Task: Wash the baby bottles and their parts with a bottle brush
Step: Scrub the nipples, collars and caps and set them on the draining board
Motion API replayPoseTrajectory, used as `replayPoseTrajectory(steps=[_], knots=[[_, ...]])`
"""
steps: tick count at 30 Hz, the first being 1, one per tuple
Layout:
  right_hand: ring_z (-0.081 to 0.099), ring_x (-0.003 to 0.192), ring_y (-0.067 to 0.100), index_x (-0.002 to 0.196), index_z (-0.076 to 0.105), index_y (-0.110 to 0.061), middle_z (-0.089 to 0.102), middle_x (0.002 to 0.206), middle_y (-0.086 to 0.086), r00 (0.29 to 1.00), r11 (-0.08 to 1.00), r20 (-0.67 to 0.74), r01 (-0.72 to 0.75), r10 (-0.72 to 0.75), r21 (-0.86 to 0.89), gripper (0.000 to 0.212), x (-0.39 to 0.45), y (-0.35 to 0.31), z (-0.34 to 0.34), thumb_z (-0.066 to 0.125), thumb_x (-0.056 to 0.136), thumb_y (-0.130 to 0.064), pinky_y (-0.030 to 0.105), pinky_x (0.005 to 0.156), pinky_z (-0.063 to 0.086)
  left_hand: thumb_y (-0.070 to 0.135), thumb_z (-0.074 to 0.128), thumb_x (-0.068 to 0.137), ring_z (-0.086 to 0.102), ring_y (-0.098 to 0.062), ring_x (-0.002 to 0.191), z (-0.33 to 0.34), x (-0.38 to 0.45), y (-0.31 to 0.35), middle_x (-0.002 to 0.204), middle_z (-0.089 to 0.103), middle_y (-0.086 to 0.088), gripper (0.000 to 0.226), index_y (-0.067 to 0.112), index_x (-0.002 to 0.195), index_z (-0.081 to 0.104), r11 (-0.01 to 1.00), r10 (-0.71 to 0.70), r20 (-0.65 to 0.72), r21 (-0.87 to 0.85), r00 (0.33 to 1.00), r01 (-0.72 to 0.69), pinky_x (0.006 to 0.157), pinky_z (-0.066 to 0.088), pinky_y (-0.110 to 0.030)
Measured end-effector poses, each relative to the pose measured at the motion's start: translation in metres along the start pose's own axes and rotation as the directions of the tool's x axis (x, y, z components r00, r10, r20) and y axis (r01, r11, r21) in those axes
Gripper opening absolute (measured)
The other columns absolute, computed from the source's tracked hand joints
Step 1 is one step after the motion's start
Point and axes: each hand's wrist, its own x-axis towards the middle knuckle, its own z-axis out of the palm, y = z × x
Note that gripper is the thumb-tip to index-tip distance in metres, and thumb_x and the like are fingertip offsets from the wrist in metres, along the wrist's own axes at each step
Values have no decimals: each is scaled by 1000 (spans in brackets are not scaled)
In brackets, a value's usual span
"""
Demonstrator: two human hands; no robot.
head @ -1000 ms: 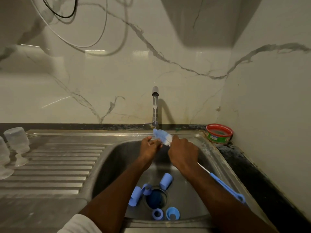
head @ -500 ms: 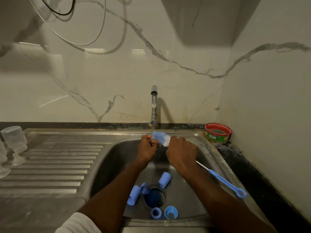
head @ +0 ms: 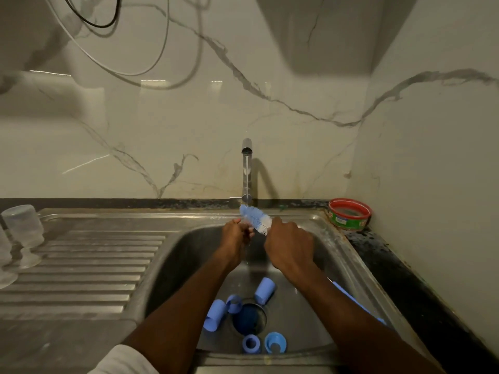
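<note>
Down at six o'clock two round blue caps (head: 251, 343) lie side by side on the sink (head: 167, 265) floor, and just beyond them three blue tubular parts (head: 264, 290) ring the drain (head: 249, 318). Moving up, the right hand (head: 290, 245) is curled round the wire stem of the bottle brush (head: 255, 219), its blue handle trailing back toward four o'clock under the forearm. The left hand (head: 237, 234) pinches something small against the bristles; what it is cannot be made out. Since a second ago both hands have barely shifted, the brush head holding under the tap (head: 246, 168) at twelve o'clock, so this reads as scrubbing in progress, with the blue parts likely still waiting. Far left at nine o'clock, clear bottle pieces (head: 23, 233) stand on the draining surface (head: 81, 265); a red-rimmed tub (head: 349, 214) sits at two o'clock.
</note>
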Motion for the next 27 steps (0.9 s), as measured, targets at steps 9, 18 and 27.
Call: replayPoseTrajectory(steps=[9, 18, 27], knots=[[52, 71, 17, 117, 57, -24, 66, 97, 1, 996, 999, -76, -33, 36, 38, 27, 8, 10, -14, 57, 96, -42, 28, 52, 24, -2, 57, 93, 63, -24, 87, -3, -4, 0, 102, 66, -16, 16, 10, 101, 62, 1000, -18, -36, 9, 999, 19, 80, 55, -34], [62, 85, 19, 118, 60, -22, 66, 104, 2, 999, 998, 19, -50, 50, 31, 30, 13, 8, -2, 62, 92, -37, 31, 65, 39, 4, 57, 97, 63, -43, 111, 0, -7, -3, 114, 67, -26, 28, -3, 123, 58, 956, 75, 112, 276, 991, -104, 99, 54, -52], [62, 83, 19, 124, 54, -24, 67, 105, 2, 998, 997, -49, 46, -44, 57, 33, 2, 14, -6, 54, 98, -45, 31, 62, 37, 2, 55, 98, 63, -32, 102, -4, -5, 0, 120, 64, -28, 15, 3, 112, 61, 994, 3, -40, 111, 999, 1, 104, 51, -51]])
